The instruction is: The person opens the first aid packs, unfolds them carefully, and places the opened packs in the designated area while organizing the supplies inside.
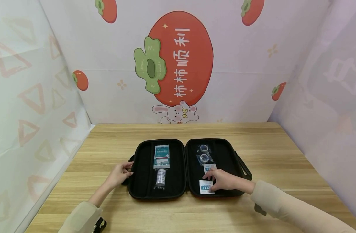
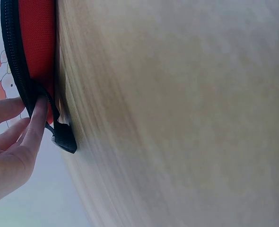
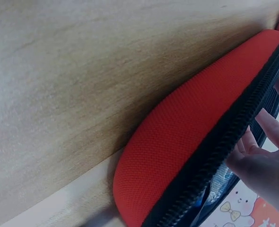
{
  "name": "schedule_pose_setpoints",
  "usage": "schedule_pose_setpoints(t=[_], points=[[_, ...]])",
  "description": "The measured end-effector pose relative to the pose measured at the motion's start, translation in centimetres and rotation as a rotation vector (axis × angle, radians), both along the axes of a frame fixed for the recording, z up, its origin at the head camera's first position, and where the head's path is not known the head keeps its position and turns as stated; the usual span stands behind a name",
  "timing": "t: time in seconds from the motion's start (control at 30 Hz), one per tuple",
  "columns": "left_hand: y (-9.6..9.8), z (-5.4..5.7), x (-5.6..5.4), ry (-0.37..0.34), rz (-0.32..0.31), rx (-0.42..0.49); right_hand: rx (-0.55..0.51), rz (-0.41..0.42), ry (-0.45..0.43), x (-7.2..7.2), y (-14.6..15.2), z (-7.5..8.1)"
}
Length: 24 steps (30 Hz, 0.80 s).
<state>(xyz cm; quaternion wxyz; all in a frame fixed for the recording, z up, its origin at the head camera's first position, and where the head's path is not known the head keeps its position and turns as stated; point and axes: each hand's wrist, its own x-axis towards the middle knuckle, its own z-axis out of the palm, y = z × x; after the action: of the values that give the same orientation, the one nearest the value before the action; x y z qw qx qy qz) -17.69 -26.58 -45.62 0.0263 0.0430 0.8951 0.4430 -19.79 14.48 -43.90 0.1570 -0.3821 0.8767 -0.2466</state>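
Observation:
A zippered first-aid-style case (image 1: 140,192) lies unfolded on the table, black inside and red outside. My left hand (image 1: 121,174) grips its left rim; in the left wrist view, fingers (image 2: 38,120) lie on both sides of the zipper edge. Over the right half, my right hand (image 1: 223,180) reaches down with thumb and forefinger apart, touching the lower white-and-blue packet (image 1: 205,187). Partly behind those fingers is another such packet (image 1: 209,167). Above it are two wrapped tape rolls (image 1: 204,148). The left half holds a green-and-white packet (image 1: 161,152) and a wrapped white roll (image 1: 161,178).
The wooden table (image 1: 154,216) extends around the case. A black carrying handle (image 1: 244,166) sticks out at the case's right side. Printed cloth walls (image 1: 239,97) stand behind and at both sides.

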Motion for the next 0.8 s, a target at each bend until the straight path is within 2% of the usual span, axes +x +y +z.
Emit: schedule_pose_setpoints(t=[0.33, 0.53, 0.8], points=[[0.0, 0.1, 0.1, -0.008, 0.004, 0.006, -0.015, -0.012, -0.034, -0.2, 0.0, 0.0], [0.0, 0.1, 0.0, -0.003, 0.005, -0.003, -0.009, 0.043, -0.040, -0.3, -0.1, 0.3], [0.0, 0.1, 0.2, -0.004, 0.009, 0.004, 0.062, 0.101, -0.038, -0.6, -0.6, 1.1]])
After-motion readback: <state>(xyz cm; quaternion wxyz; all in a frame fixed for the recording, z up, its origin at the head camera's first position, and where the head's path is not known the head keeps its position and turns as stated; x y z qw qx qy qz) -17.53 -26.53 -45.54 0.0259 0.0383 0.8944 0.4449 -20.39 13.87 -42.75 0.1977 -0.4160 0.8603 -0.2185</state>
